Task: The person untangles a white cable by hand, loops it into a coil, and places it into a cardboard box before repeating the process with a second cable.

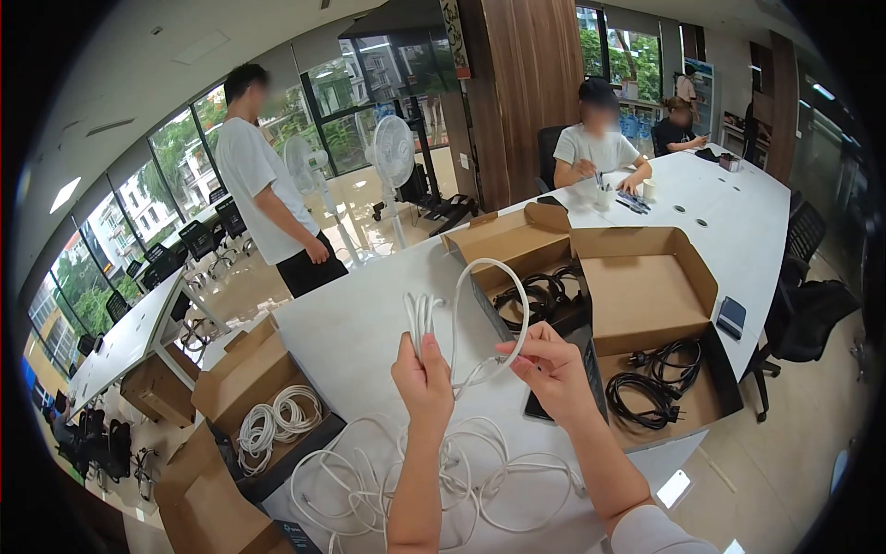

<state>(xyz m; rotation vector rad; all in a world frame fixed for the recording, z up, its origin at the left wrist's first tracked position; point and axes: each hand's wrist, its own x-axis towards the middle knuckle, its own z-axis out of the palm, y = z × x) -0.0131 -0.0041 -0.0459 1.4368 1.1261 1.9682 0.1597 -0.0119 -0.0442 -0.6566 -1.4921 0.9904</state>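
Observation:
My left hand [425, 377] is closed around a small bundle of looped white cable [423, 312] above the table. A wide loop of the same cable runs from it to my right hand [546, 365], whose fingers pinch the cable. Below my forearms, more white cables [480, 457] lie loose and tangled on the white table [369, 300]. To the left, an open cardboard box [318, 434] contains coiled white cables [277, 425].
An open box [646, 277] at the right holds black power cables [651, 392]; another box [498, 242] behind holds black cables [540, 295]. A dark phone-like object [731, 317] lies near the right edge. One person [595, 148] sits across the table; another person [263, 180] stands at the left.

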